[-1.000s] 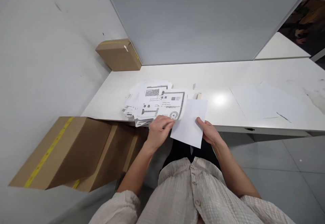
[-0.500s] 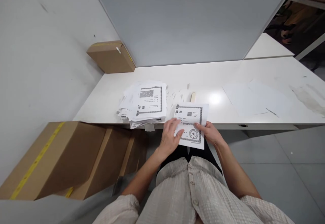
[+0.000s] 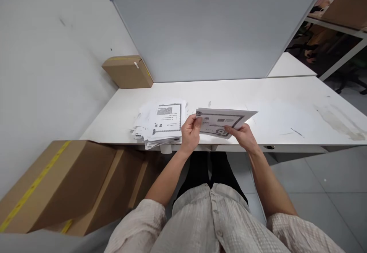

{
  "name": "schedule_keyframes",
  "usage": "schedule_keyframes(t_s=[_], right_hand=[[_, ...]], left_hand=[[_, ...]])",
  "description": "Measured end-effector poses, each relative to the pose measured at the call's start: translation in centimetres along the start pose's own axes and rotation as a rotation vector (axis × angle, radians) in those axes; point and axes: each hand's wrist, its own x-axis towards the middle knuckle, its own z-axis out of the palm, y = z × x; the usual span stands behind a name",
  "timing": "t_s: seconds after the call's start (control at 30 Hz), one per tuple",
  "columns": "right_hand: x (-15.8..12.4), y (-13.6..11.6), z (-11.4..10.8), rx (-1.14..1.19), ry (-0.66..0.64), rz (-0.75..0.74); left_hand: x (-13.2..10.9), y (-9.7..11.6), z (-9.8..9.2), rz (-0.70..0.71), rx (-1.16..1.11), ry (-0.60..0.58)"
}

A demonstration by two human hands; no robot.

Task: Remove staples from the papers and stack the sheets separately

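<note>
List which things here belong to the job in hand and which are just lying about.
Job in hand:
Printed white paper sheets, held by the left hand and right hand
Loose pile of printed white paper on the long white table, probably

Just lying about, seemingly:
Small brown cardboard box with yellow tape, far left corner
Larger brown cardboard boxes with yellow tape, lower left

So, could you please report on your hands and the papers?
Left hand and right hand: both holding printed sheets. Paper pile on table, beside left hand. Cardboard box at back left corner, apart from hands.
</note>
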Motion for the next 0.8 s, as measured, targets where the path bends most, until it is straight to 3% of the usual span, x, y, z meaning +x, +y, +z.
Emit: schedule_keyframes(t_s=[0.27,0.67,0.8], right_hand=[[0.8,3.5,0.0,0.023,0.019,0.062],[0.8,2.5,0.6,-0.058,0.012,0.079],[1.0,1.0,-0.2,-0.223,-0.004,0.066]], left_hand=[[-0.3,-3.1,0.0,-0.011,0.055,-0.045],[0.3,-2.8,0.1,-0.065,0.027,-0.018],[0.3,-3.7,0.1,-0.132,-0.027,-0.008]])
